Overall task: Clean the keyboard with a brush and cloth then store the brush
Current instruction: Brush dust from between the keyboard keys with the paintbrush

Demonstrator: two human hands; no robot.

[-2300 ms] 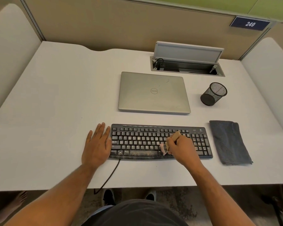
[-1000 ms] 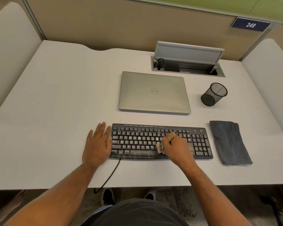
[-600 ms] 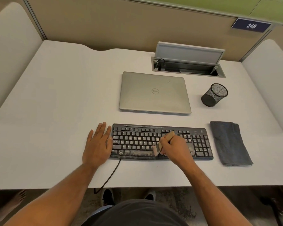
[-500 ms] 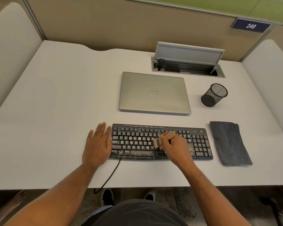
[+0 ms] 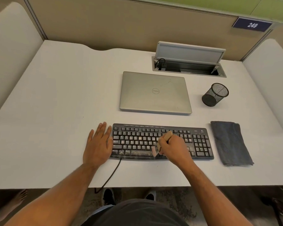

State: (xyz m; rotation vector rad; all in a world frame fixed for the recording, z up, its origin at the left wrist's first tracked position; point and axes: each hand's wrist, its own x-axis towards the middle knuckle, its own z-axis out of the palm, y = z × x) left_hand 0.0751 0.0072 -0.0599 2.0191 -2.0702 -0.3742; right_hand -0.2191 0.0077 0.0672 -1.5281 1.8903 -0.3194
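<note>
My left hand (image 5: 97, 146) lies flat, fingers spread, against the left end of the keyboard (image 5: 137, 141) to steady it near the desk's (image 5: 56, 111) front edge. My right hand (image 5: 173, 148) grips the wooden brush (image 5: 165, 137), pale bristles on gritty black keys. Folded grey cloth (image 5: 230, 142) waits toward the right edge.

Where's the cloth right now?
In the head view the cloth lies folded on the desk, just right of the keyboard and nearer the person than the mesh cup; neither hand touches it.
</note>
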